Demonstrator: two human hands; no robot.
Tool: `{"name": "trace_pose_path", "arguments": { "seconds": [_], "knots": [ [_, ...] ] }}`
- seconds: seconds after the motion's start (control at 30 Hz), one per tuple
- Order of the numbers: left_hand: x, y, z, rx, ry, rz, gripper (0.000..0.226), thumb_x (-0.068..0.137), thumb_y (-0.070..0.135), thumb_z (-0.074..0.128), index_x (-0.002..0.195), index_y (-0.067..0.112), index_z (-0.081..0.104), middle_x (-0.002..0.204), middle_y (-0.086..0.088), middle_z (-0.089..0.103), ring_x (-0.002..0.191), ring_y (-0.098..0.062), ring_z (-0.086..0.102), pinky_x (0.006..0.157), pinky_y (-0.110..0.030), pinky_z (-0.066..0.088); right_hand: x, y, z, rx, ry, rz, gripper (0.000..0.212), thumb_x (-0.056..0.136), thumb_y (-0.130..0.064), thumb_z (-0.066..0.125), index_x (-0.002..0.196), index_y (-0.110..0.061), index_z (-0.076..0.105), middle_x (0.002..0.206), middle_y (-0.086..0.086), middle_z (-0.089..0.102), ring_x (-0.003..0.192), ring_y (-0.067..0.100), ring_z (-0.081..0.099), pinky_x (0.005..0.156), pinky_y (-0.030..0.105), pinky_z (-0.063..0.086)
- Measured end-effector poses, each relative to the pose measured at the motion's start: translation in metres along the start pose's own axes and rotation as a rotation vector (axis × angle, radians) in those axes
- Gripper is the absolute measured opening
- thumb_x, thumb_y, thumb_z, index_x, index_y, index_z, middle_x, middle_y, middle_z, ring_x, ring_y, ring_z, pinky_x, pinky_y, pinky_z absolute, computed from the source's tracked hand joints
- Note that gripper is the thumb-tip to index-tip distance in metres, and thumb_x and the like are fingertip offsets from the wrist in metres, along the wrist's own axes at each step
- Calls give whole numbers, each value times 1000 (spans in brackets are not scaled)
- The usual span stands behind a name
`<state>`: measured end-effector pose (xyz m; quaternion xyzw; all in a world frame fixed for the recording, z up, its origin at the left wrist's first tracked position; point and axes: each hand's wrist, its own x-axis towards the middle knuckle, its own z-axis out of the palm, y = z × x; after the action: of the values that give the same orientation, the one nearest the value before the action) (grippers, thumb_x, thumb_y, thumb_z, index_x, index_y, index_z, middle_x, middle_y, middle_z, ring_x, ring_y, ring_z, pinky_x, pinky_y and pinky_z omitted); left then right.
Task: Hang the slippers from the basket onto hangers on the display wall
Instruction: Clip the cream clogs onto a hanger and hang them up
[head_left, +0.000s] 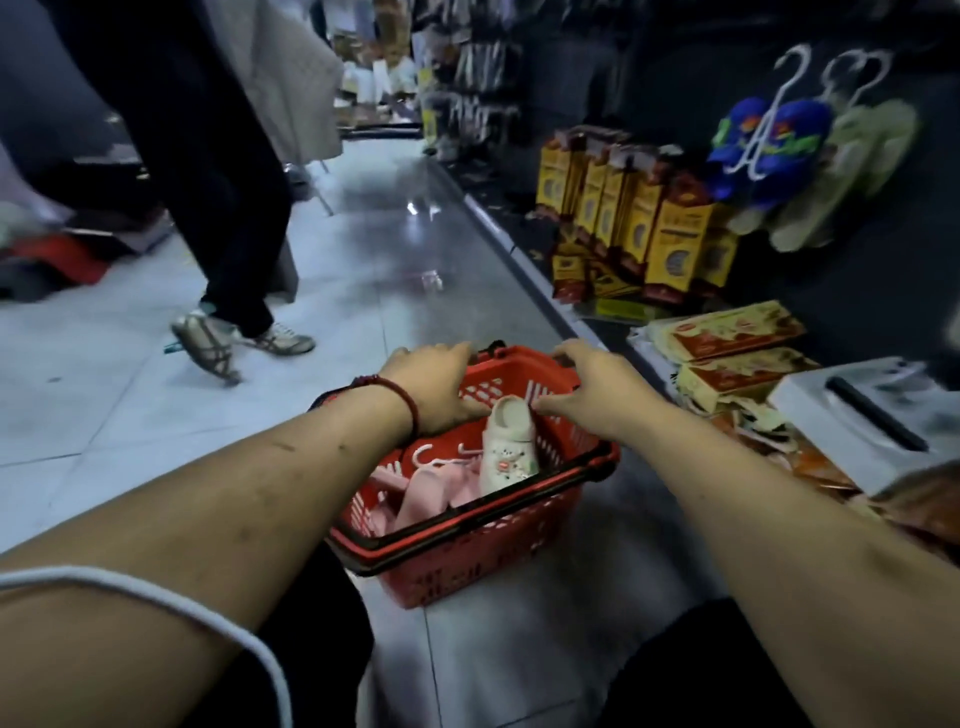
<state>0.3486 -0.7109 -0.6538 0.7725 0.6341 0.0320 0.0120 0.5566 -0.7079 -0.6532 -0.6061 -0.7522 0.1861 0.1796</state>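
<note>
The step in hand looks like the pick-up: both hands are at the basket (467, 524), which sits on the floor, and nothing has been lifted out of it yet. The left hand (435, 396) lies over the basket's far left rim. Its fingertips drop past the rim out of sight, so I cannot tell whether it grips the rim or only rests on it. The right hand (597, 396) is above the basket's far right corner with its fingers spread apart and holding nothing. One finger touches the far rim and the thumb reaches toward the top of the white slipper (506, 447). That slipper stands on end inside the basket, leaning against its right wall. Its long axis is near upright, the decorated toe seems to point down to the basket floor, and the open heel end is up, between the two thumbs. The pink slippers (423, 493) lie flatter in the basket's left half, long axis running toward the near left corner, with a white hanger (434, 457) on top of them. The next move probably calls for closing on the white slipper's raised heel end, lifting it straight up clear of the rim, and finding a hanger for it. It then has to go onto the dark wall (883, 291) to the right of the basket and beyond it, where blue slippers (795, 150) already hang.
</note>
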Motion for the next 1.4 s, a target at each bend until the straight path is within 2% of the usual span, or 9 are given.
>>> {"name": "trace_pose_path", "arguments": {
  "seconds": [0.17, 0.33, 0.5, 0.73, 0.97, 1.1, 1.2, 1.27, 1.4],
  "knots": [
    [19, -33, 51, 13, -87, -7, 71, 82, 59, 65, 139, 22, 44, 139, -2, 56, 126, -25, 53, 103, -43, 43, 28, 17, 55, 48, -86, 56, 61, 79, -34, 81, 133, -19, 56, 130, 4, 64, 117, 23, 59, 86, 26, 42],
    [40, -64, 90, -59, -174, 17, 62, 83, 49, 67, 136, 21, 50, 133, -4, 59, 121, -25, 56, 99, -43, 47, 67, 33, 92, -24, -235, 116, 70, 74, -34, 86, 135, -17, 56, 132, 6, 63, 119, 26, 60, 98, 33, 48],
    [63, -85, 112, -221, -160, 44, 52, 86, 37, 68, 131, 15, 56, 123, -5, 65, 112, -24, 60, 95, -40, 50, 106, 39, 112, -126, -311, 138, 66, 76, -30, 85, 134, -18, 56, 131, 6, 63, 118, 26, 59, 93, 29, 47],
    [92, -93, 139, -31, -265, 140, 45, 89, 39, 59, 131, 24, 54, 128, 0, 60, 119, -23, 56, 97, -43, 47, 141, 48, 165, -172, -405, 265, 62, 82, -23, 78, 137, -16, 50, 133, 13, 59, 120, 33, 58, 101, 37, 49],
    [103, -109, 143, -34, -326, 128, 45, 89, 42, 60, 131, 25, 54, 128, 0, 61, 118, -24, 56, 97, -43, 48, 156, 46, 176, -298, -475, 365, 43, 86, -27, 75, 123, -9, 61, 120, 12, 66, 108, 32, 64, 82, 31, 49],
    [98, -119, 134, -79, -324, 136, 43, 89, 44, 59, 128, 28, 55, 121, 4, 64, 111, -21, 59, 92, -41, 51, 158, 32, 175, -77, -377, 423, 38, 92, -33, 69, 124, -13, 64, 116, 11, 68, 99, 30, 66, 85, 32, 53],
    [89, -125, 130, -105, -289, 103, 40, 88, 48, 58, 121, 26, 59, 116, 2, 66, 106, -23, 61, 88, -41, 53, 155, 16, 170, 302, -228, 529, 13, 97, -28, 62, 103, -16, 65, 82, 14, 69, 64, 30, 66, 57, 30, 50],
    [84, -129, 126, -162, -253, 37, 35, 89, 43, 57, 118, 24, 61, 115, -3, 68, 104, -26, 62, 86, -41, 53, 151, 10, 167, 528, -132, 610, 18, 98, -24, 60, 95, -6, 64, 67, 17, 64, 45, 28, 58, 46, 33, 52],
    [77, -133, 118, -334, -223, -129, 49, 86, 31, 61, 131, 16, 53, 119, -8, 68, 108, -29, 62, 91, -39, 52, 142, 1, 160, 825, -41, 692, 20, 100, -22, 58, 111, -6, 51, 84, 22, 66, 43, 29, 62, 42, 36, 55]
  ]
}}
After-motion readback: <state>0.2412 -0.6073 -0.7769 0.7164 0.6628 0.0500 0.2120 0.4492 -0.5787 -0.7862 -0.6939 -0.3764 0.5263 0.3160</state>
